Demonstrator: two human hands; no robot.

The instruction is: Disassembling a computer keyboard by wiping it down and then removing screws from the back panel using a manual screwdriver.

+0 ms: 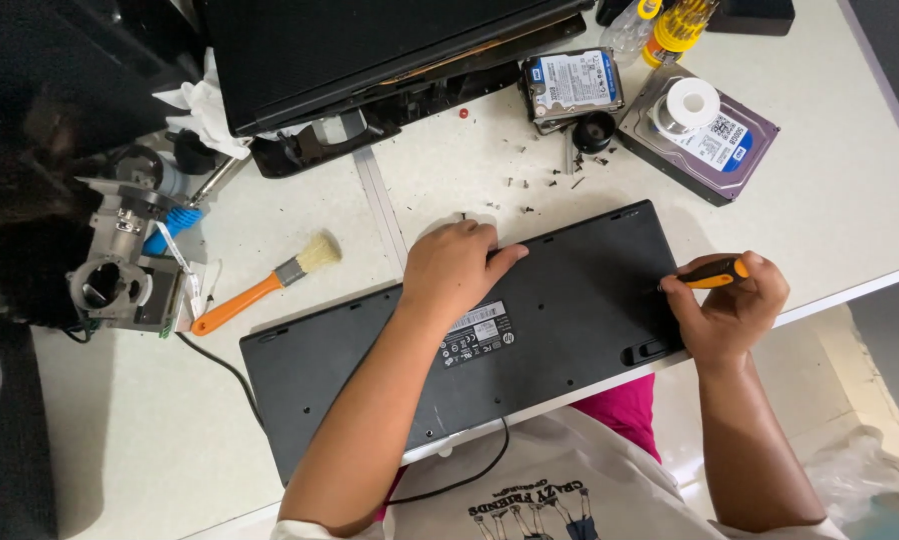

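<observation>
A black keyboard (570, 320) lies face down across the white table's front edge, its underside and label showing. My left hand (453, 268) rests flat on its far edge near the middle, pressing on it. My right hand (732, 305) grips a small screwdriver with an orange and black handle (715, 273), its tip pointed at the keyboard's right end. Several tiny loose screws (545, 182) lie on the table just beyond the keyboard.
An orange-handled brush (265, 285) lies to the left. Two hard drives (572, 85) (705, 135) sit at the back right, the larger with a white tape roll on it. A dismantled black laptop (370, 55) lies at the back, metal parts (120, 275) at far left.
</observation>
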